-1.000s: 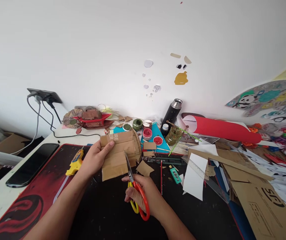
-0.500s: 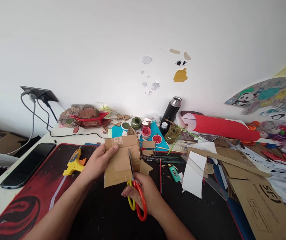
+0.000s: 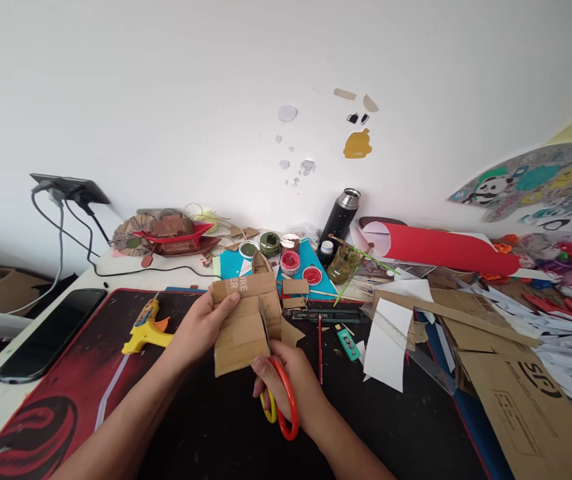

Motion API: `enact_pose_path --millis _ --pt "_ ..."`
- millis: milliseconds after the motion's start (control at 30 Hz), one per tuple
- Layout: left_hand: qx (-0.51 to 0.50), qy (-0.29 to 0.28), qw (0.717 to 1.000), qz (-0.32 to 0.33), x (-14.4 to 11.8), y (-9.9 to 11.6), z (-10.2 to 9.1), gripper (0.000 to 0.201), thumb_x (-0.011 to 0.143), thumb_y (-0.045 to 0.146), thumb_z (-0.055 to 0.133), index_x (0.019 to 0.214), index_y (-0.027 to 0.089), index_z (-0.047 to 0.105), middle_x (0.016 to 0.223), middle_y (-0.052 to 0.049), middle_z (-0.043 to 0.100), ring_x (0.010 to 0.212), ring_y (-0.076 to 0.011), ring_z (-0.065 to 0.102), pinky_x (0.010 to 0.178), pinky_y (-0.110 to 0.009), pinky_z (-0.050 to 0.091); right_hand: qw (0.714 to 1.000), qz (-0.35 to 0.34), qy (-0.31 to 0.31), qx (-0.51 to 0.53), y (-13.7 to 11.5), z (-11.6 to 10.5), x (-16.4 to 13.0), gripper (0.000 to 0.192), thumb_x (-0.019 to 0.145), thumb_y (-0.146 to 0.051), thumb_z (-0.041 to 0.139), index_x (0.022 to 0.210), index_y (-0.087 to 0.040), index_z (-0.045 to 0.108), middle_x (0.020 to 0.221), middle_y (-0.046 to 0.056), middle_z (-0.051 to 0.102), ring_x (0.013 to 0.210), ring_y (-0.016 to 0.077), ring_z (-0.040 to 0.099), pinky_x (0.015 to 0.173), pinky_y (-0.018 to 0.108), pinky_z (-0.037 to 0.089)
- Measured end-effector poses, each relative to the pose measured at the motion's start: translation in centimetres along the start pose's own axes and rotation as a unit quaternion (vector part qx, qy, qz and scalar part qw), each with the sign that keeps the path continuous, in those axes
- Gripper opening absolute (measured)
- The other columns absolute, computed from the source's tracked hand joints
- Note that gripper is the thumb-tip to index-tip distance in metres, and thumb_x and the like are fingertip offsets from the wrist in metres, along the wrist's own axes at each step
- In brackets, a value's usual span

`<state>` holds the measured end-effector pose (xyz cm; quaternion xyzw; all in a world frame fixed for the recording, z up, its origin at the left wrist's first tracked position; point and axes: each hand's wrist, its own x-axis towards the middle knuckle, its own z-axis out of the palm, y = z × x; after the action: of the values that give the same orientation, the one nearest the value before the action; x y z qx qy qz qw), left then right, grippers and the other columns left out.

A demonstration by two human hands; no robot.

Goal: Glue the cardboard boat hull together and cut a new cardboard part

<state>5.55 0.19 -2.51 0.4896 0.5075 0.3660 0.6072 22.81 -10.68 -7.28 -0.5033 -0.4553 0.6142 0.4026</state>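
My left hand [image 3: 211, 321] grips a brown cardboard piece [image 3: 243, 333] by its left side, thumb on top. Printed letters show near its upper edge. My right hand [image 3: 291, 380] is closed round the handles of a pair of scissors [image 3: 290, 407], one loop red and the other yellow. The blades reach up into the cardboard from its near edge, with a cut running between the two parts. Part of the lower blade is hidden by the card.
A yellow glue gun [image 3: 142, 328] lies left on the dark mat [image 3: 206, 427], near a black phone [image 3: 51, 333]. Paint pots [image 3: 290, 261], a flask [image 3: 339, 220] and a red paper roll [image 3: 441, 252] stand along the wall. Cardboard sheets [image 3: 531, 407] cover the right side.
The scissor handles have come closer together and the blades have closed along the cut. The cardboard has shifted slightly right; the view has moved a little.
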Motion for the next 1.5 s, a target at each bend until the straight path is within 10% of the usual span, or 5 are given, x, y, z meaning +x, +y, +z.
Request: enact_pose_path --millis 1067,1500 --pt "-0.007 -0.003 1.0 0.017 -0.2 -0.9 0.4 0.065 0.084 0.066 0.079 0.123 0.015 0.071 0.116 -0.013 0.082 0.101 -0.0337 0.078 0.083 -0.039 0.062 0.997 0.011 0.071 -0.012 0.4 1.4 -0.2 0.054 0.095 -0.076 0.061 0.079 -0.024 0.055 0.044 -0.008 0.044 0.034 0.0107 0.041 0.036 0.023 0.031" --pt "0.04 -0.022 0.999 -0.003 -0.5 0.2 -0.1 0.057 0.083 0.069 0.077 0.105 0.018 0.069 0.097 -0.009 0.082 0.077 -0.0265 0.074 0.068 -0.035 0.061 0.999 -0.026 -0.01 -0.02 -0.1 0.5 -0.5 0.061 0.089 -0.076 0.07 0.102 -0.016 0.068 0.067 0.004 0.072 0.057 0.0203 0.072 0.053 0.026 0.054"
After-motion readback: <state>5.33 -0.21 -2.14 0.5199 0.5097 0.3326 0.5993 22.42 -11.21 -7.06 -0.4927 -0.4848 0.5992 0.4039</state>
